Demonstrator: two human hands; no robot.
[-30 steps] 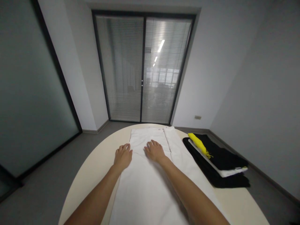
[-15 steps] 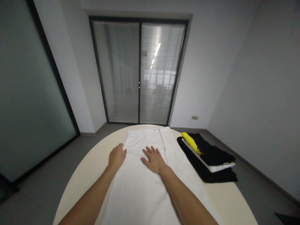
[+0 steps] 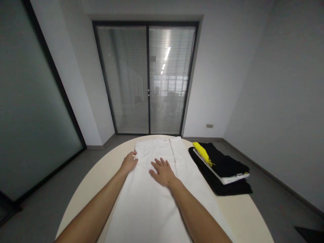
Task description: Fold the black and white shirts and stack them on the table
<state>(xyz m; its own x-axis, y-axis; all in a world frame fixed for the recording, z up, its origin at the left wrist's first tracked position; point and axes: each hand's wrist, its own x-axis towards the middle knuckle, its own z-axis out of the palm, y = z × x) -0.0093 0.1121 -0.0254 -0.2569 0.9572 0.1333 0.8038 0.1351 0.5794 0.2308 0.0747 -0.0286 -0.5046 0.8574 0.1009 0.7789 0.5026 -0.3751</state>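
Note:
A long piece of white cloth (image 3: 149,206), seemingly a garment, lies lengthwise on the table, running from its far rim down past the lower edge of the picture. At its left edge, near the far end, my left hand (image 3: 129,162) has its fingers and thumb closed on the fabric. My right hand (image 3: 163,173) rests flat on the middle of the cloth, palm down with fingers spread. Just right of that hand, a fold line runs along the cloth. The near end is out of view, and my right forearm covers part of the fabric.
On the right of the round cream table (image 3: 86,189) sits a pile of folded black clothes (image 3: 227,165) with a white layer (image 3: 227,180) between them. A yellow fringed cloth (image 3: 202,152) lies on top. Beyond stand a glazed door with blinds (image 3: 126,81) and pale walls.
My left hand has moved slightly forward along the cloth's left edge and its fingers have drawn in at the fabric. My right hand stays flat. The view has shifted a little.

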